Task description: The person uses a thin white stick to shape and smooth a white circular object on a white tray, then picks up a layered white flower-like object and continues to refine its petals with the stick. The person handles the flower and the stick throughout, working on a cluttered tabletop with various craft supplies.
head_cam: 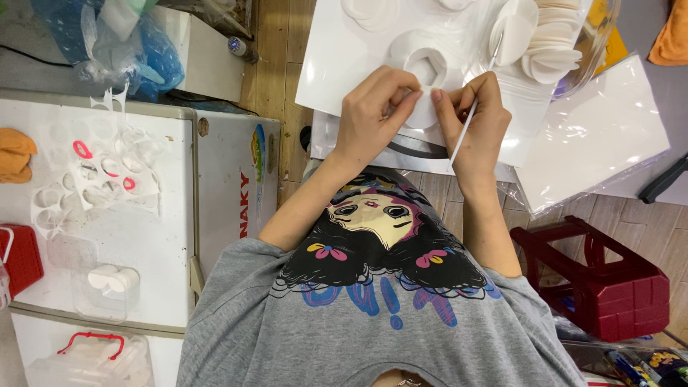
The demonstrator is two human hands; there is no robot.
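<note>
Hands pinching a white disc over a white sheet.
Left hand point(373, 115) and right hand point(476, 118) pinch the white foam disc point(424, 111) between fingertips; the right also grips a thin white stick point(464, 132). Beyond, stacked discs point(548, 43) lie on the white sheet point(337, 64).

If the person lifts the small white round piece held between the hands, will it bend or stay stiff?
The white round piece looks thin and flat, so probably light and slightly bendable. Both the left hand and the right hand pinch it only by the fingertips, which suggests little weight. Lying flat, it should not roll.
</note>
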